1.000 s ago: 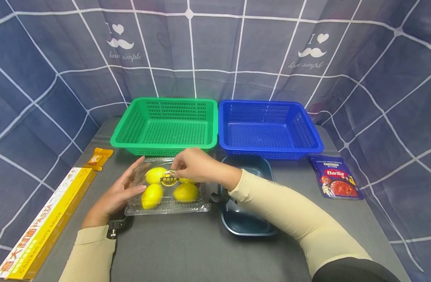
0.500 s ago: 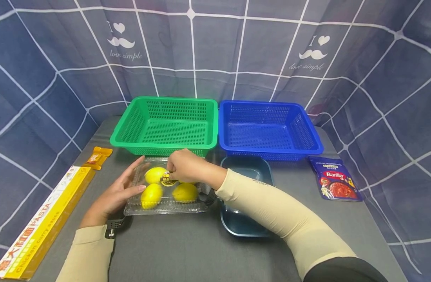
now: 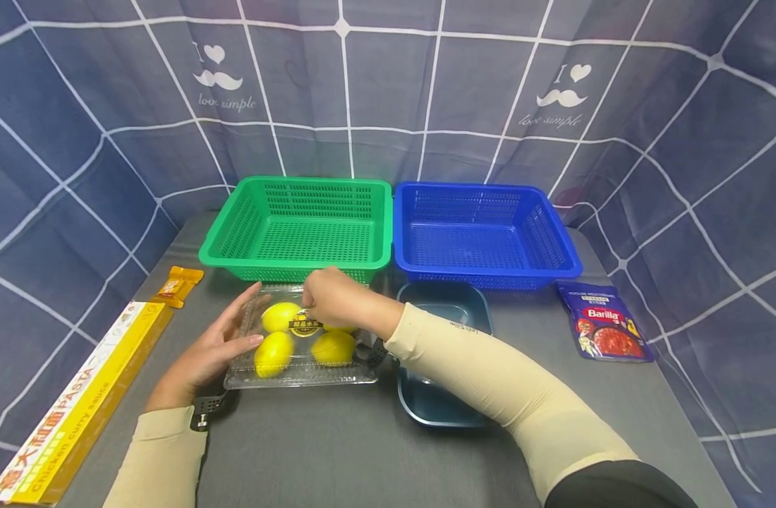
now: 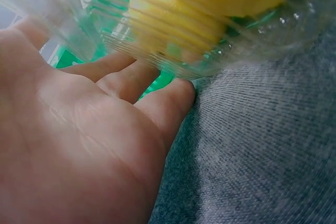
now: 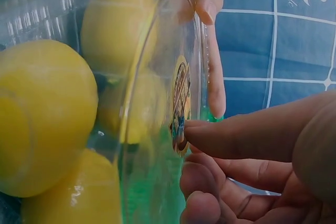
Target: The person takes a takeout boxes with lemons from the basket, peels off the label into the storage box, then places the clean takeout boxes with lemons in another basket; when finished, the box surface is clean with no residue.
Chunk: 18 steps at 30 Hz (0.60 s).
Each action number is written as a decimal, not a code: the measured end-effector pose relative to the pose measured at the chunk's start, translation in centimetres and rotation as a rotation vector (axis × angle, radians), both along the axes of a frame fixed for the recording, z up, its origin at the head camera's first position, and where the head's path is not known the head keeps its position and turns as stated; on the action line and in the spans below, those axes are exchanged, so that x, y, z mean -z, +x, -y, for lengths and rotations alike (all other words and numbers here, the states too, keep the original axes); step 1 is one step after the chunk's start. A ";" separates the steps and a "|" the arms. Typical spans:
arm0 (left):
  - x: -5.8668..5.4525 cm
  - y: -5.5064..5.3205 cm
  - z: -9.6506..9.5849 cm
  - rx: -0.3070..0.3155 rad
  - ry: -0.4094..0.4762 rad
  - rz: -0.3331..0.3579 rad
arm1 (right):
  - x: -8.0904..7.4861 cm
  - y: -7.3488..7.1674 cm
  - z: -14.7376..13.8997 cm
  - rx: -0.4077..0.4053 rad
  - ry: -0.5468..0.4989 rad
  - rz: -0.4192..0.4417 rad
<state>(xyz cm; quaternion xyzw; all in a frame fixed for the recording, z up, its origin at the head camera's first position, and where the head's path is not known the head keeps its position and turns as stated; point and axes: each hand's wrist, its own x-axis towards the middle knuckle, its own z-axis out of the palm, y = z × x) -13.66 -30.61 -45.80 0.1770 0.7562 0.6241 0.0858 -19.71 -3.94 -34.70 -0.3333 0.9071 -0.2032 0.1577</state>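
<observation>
A clear plastic clamshell box (image 3: 302,377) with several yellow lemons (image 3: 274,354) lies in front of the green basket. A round black-and-gold sticker (image 5: 181,103) is on its lid. My right hand (image 3: 340,302) is over the lid, fingers curled and thumb tip against the sticker's edge, where it seems to pinch it. My left hand (image 3: 207,353) lies along the box's left side, with fairly straight fingers touching the clear wall and the thumb at the lid's edge. In the left wrist view its palm (image 4: 89,135) shows nothing held in it.
Behind stand a green basket (image 3: 299,274) and a blue basket (image 3: 489,274). A dark blue tub (image 3: 435,402) sits under my right forearm. At left lie a pasta box (image 3: 83,402) and an orange packet (image 3: 180,284); at right, a Barilla pouch (image 3: 607,324).
My right hand has shifted slightly left over the sticker, and its forearm has moved left too. The left hand and the lemon box stay about where they were.
</observation>
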 end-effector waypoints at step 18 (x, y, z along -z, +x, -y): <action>-0.2 0.0 -0.1 -0.002 0.000 0.011 | 0.0 0.0 0.6 -0.015 -0.010 0.009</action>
